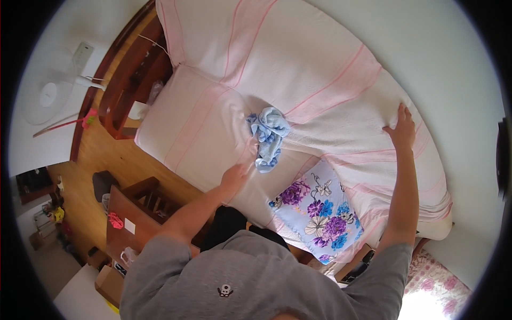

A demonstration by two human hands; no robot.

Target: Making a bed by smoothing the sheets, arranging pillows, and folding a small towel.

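Observation:
A white sofa cover point(202, 114) with pink stripes is spread over a long sofa, its seat part creased near the middle. On it lies a crumpled light-blue cloth point(270, 130). My left hand point(234, 177) reaches low over the seat, just left of the cloth's lower end; its fingers are washed out against the pale cover, so their grip is unclear. Toward the right end of the sofa's back, my right hand point(404, 130) rests on the cover with its fingers spread. Between my arms lies a pale blue cushion point(304, 221) with purple and blue flowers.
A reddish-brown wooden table point(125, 226) stands on the wooden floor at lower left. A white fan point(48, 96) and a wooden cabinet point(125, 80) are at the far left. The wall point(426, 48) runs behind the sofa. A flowered fabric point(437, 285) shows at lower right.

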